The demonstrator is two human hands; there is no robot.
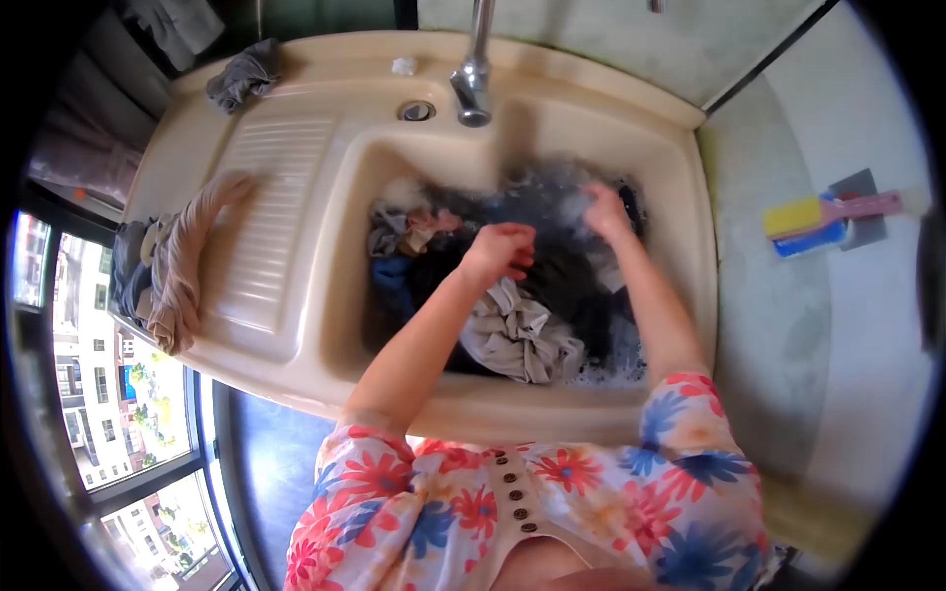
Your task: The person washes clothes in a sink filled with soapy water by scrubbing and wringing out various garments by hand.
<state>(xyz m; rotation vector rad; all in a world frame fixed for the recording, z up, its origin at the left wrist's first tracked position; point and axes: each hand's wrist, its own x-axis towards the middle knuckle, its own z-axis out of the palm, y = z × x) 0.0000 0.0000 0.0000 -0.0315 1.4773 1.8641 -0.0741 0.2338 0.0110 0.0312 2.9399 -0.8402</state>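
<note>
A beige basin (338, 295) holds dark, soapy water and several wet clothes. My left hand (500, 252) is over the middle of the basin with its fingers curled, just above a bunched light grey cloth (522, 335); what it grips, if anything, I cannot make out. Toward the basin's back right, my right hand (603, 212) is closed at the foamy water, beside dark cloth; its fingertips are blurred and what they hold is unclear. Black cloth (567, 286) lies between and below my hands. Smaller grey and pinkish pieces (409, 231) sit at the basin's left.
A metal faucet (473, 94) hangs over the basin's back edge. Twisted wet clothes (187, 261) lie on the ribbed washboard's left side. A grey cloth (243, 76) rests at the back left corner. A yellow and blue brush (808, 222) is on the right wall.
</note>
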